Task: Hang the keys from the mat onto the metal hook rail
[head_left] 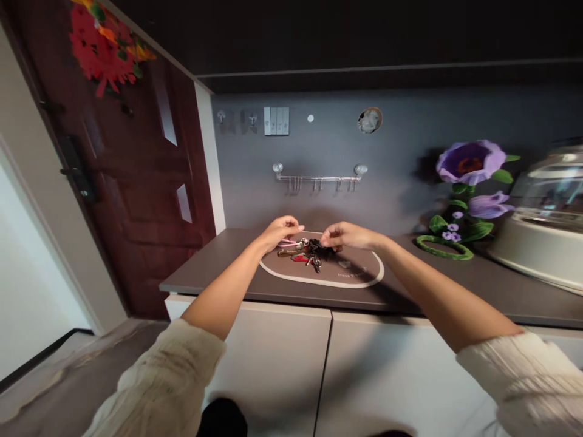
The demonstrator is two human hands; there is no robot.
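Note:
A bunch of keys [306,255] with pink, red and brown tags lies on an oval brown mat [350,274] on a dark countertop. My left hand [281,231] reaches over the mat's left end, fingers pinched on a pink strap of the bunch. My right hand [342,235] hovers just right of the keys, fingers closed on a dark fuzzy fob attached to them. Both arms stretch forward in rolled cream sleeves.
A hook rail [319,177] hangs on the grey wall above the mat. A purple fabric flower [470,182] and a domed appliance [542,224] stand at the right. A dark red door [136,182] is at the left. White cabinet doors [282,358] are below.

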